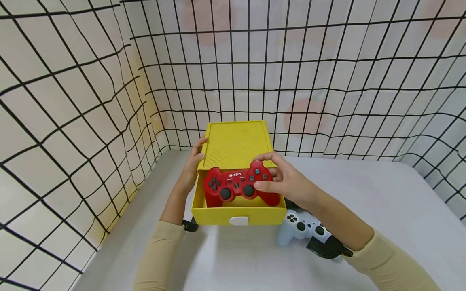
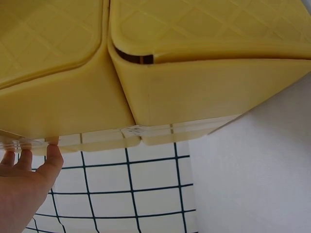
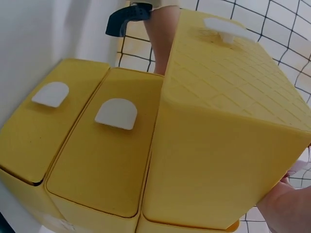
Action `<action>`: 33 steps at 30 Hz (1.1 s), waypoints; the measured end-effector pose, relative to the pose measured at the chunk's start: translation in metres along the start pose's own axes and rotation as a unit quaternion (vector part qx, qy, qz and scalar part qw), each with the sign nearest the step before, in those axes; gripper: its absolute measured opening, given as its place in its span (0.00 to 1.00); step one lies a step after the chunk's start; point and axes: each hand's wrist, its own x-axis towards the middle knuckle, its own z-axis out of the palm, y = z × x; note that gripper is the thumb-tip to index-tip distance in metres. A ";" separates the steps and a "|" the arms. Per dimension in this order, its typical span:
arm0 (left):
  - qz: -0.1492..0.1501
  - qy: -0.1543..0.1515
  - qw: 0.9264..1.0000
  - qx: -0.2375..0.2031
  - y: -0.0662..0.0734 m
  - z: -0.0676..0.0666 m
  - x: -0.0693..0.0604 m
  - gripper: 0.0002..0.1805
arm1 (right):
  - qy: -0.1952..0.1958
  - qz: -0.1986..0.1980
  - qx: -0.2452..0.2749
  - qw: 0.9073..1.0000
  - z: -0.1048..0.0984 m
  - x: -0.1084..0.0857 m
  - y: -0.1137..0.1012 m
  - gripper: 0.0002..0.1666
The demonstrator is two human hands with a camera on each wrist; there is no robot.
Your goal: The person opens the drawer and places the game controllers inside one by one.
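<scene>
A yellow drawer unit (image 1: 236, 143) stands in the middle of the head view, its top drawer (image 1: 218, 216) pulled out. My right hand (image 1: 287, 180) pinches a red game controller (image 1: 236, 182) by its right side, thumb on the front face. The controller sits tilted over the drawer, face toward me. My left hand (image 1: 193, 161) rests against the unit's left side; in the left wrist view its fingertips (image 2: 54, 151) touch the yellow wall. The right wrist view hides the controller; only part of my right hand (image 3: 286, 204) shows beside the drawer.
A white game controller (image 1: 287, 232) lies on the white table (image 1: 247, 258) right of the unit, partly behind my right wrist camera (image 1: 327, 248). Something black (image 1: 292, 205) lies behind it. Lower drawers bear white handles (image 3: 116, 114). Black wire mesh (image 1: 233, 76) encloses the back and sides.
</scene>
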 end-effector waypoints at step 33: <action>-0.001 -0.002 1.000 -0.009 0.000 0.001 0.001 0.32 | -0.030 0.068 -0.236 0.969 0.009 0.009 -0.005 0.29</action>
